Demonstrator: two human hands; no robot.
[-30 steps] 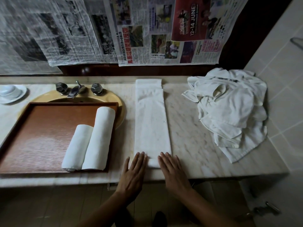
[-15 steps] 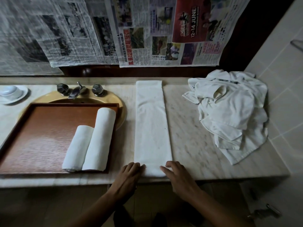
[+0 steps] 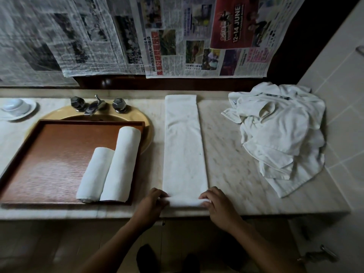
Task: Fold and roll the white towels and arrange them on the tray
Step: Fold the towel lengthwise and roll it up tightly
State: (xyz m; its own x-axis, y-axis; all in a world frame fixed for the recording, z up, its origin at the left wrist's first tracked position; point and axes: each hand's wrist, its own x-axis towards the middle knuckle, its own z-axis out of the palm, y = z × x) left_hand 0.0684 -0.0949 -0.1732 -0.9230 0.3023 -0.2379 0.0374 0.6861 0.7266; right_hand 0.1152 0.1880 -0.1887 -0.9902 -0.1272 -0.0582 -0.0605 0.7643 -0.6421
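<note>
**Soft towel pinched at its near end, first turn begun**

The towel (image 3: pixel 185 146) is laid on the bench (image 3: pixel 226 154) as a long, narrow folded strip, running straight away from the near edge. It is judged to be light, soft and limp, with no stiffness of its own, so a loose turn would be expected to sag or skew; some grip may be lent by the nap. It is best taken at the two corners of the near end, where the turn can be kept even across the width.

That near end is curled up into a small first turn. The left hand (image 3: pixel 151 203) is set at its left end and the right hand (image 3: pixel 218 203) at its right end. The left fingers (image 3: pixel 162 195) are curled and pinch the turn; the right fingers (image 3: pixel 205 196) are curled over its top, with the thumb seemingly beneath; neither hand is spread flat.

Two rolls (image 3: pixel 120 164) are laid side by side, touching, at the right of the tray (image 3: pixel 59 154). A heap (image 3: pixel 279 131) of unfolded towels is piled to the right, apart from the strip.
</note>
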